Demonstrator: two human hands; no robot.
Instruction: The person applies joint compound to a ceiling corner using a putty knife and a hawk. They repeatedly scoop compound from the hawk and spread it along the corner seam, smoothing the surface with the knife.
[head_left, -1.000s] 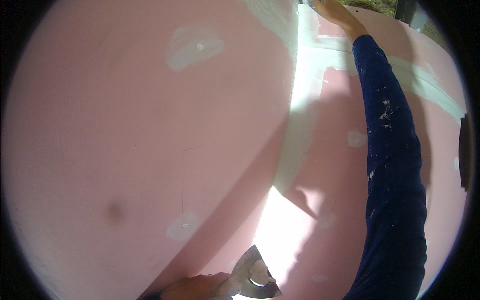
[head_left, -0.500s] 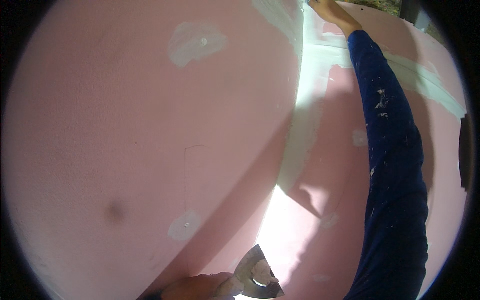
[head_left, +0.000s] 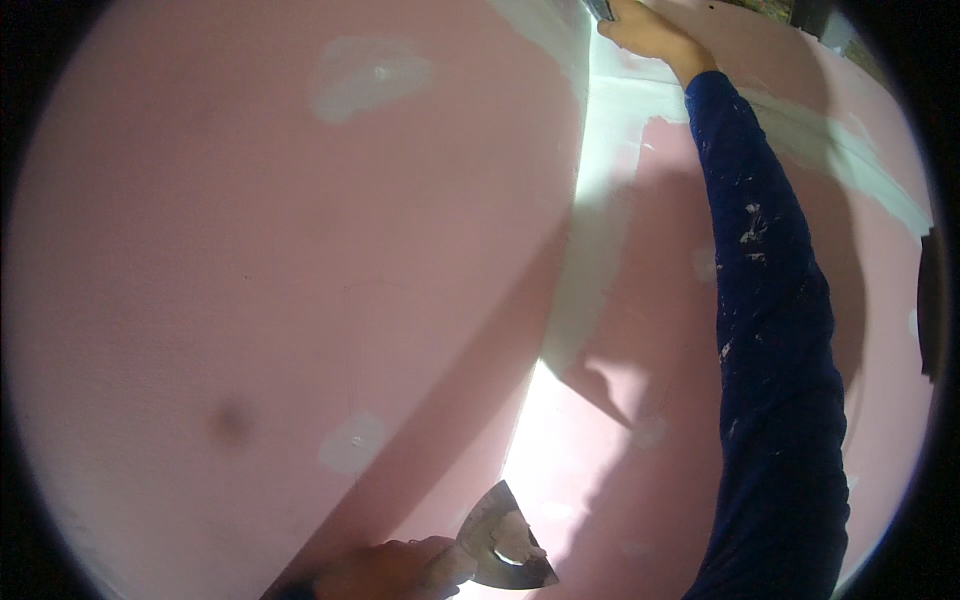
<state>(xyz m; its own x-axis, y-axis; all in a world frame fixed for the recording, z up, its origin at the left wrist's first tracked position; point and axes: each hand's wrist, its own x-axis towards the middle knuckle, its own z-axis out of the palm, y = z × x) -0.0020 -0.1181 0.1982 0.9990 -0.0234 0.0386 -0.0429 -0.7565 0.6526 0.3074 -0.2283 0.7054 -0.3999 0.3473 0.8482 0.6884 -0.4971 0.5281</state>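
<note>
My left hand point(head_left: 395, 570) at the lower edge is closed round a putty knife point(head_left: 478, 540), a wide fan-shaped blade carrying a lump of pale joint compound point(head_left: 515, 540). High up, my right hand point(head_left: 650, 38) reaches along the wall corner. Its fingers are wrapped on a grey tool point(head_left: 598, 9), cut off by the top edge, so its kind is unclear. That tool is at a pale band of compound point(head_left: 590, 240), which runs down the corner between two pink board walls. A dark blue sleeve point(head_left: 770, 330) with white smears covers my right arm.
The left pink wall point(head_left: 250, 220) has pale compound patches, one upper point(head_left: 370, 75) and one lower point(head_left: 353, 443). Another compound band point(head_left: 830, 145) crosses the right wall. Bright light and the shadows of arm and knife fall across the corner. A dark object point(head_left: 930, 305) stands at the right rim.
My right hand sits slightly lower in the picture, and more of its grey tool shows. The whole view has shifted a little; my left hand still holds the loaded putty knife.
</note>
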